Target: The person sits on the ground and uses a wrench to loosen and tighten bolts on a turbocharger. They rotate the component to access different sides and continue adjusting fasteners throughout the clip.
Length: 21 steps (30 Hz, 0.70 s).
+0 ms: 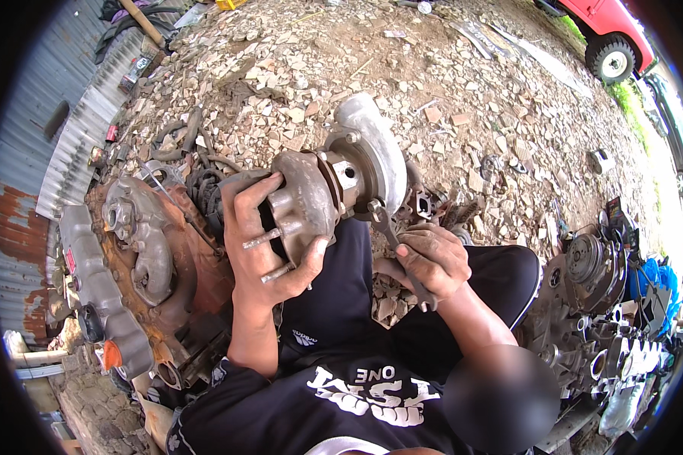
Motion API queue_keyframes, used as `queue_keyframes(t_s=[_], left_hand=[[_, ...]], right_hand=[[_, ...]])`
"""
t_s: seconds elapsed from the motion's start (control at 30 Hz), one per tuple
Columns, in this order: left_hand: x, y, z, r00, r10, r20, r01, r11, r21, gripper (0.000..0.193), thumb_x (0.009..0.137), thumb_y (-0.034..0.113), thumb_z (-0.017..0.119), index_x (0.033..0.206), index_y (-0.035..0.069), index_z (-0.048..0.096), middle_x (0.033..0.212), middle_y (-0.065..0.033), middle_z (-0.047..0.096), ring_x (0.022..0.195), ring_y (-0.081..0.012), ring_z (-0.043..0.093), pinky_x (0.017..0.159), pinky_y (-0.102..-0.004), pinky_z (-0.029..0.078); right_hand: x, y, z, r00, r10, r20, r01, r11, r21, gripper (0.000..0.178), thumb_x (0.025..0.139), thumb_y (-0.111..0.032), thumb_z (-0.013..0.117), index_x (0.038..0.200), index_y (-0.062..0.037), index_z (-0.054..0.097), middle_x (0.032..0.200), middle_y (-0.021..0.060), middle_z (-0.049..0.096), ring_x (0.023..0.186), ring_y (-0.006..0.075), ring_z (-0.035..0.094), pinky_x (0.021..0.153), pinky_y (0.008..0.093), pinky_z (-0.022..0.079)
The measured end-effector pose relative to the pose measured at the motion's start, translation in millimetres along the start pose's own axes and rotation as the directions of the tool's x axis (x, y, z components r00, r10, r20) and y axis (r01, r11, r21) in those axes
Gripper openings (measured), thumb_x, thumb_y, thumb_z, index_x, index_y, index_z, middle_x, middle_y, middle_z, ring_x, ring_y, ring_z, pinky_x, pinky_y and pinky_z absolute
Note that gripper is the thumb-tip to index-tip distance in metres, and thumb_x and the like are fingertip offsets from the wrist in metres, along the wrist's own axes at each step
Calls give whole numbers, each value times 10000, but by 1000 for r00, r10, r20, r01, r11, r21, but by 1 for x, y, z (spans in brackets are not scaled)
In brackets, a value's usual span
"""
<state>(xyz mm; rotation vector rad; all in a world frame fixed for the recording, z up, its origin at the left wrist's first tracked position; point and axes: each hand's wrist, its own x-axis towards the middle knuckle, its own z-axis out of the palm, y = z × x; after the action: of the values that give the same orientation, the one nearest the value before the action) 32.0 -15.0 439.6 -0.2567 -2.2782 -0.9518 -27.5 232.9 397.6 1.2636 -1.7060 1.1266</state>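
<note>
A turbocharger (308,191) is held up above my lap, tilted, with its silvery compressor housing (388,155) pointing away and to the right. My left hand (262,243) is wrapped round the darker turbine end, where two studs (261,239) stick out between thumb and fingers. In my right hand (436,260) the fingers are closed round the middle of an open-ended wrench (388,228). The wrench's upper jaw lies against the turbocharger's middle, by the lower edge of the compressor housing; whether it sits on a bolt I cannot tell.
At the left stands a rusty engine (182,258) with a grey valve cover (102,280). Several metal engine parts (584,334) and a blue bag (656,284) are piled at the right. Stony ground (319,68) stretches ahead, with a corrugated metal wall (34,167) leftward and a red vehicle (615,30) far right.
</note>
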Motion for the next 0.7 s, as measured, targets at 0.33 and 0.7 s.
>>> queue_keyframes(t_s=[0.33, 0.7], left_hand=[[-2, -6, 0, 999, 0, -43, 2, 999, 44, 745, 723, 321, 792, 1322, -35, 527, 1199, -218, 537, 1080, -388, 538, 939, -493, 472], [-1, -2, 0, 999, 26, -22, -26, 999, 19, 762, 705, 349, 785, 1321, -29, 540, 1206, -204, 545, 1090, -379, 543, 946, -496, 473]], right_hand=[[-3, 5, 15, 987, 131, -88, -132, 991, -8, 383, 772, -169, 923, 992, -30, 642, 834, 112, 703, 688, 242, 722, 584, 349, 579], [75, 16, 3, 479, 857, 190, -877, 474, 75, 208, 1062, -174, 613, 994, 22, 607, 665, 54, 595, 498, 139, 536, 482, 291, 415]])
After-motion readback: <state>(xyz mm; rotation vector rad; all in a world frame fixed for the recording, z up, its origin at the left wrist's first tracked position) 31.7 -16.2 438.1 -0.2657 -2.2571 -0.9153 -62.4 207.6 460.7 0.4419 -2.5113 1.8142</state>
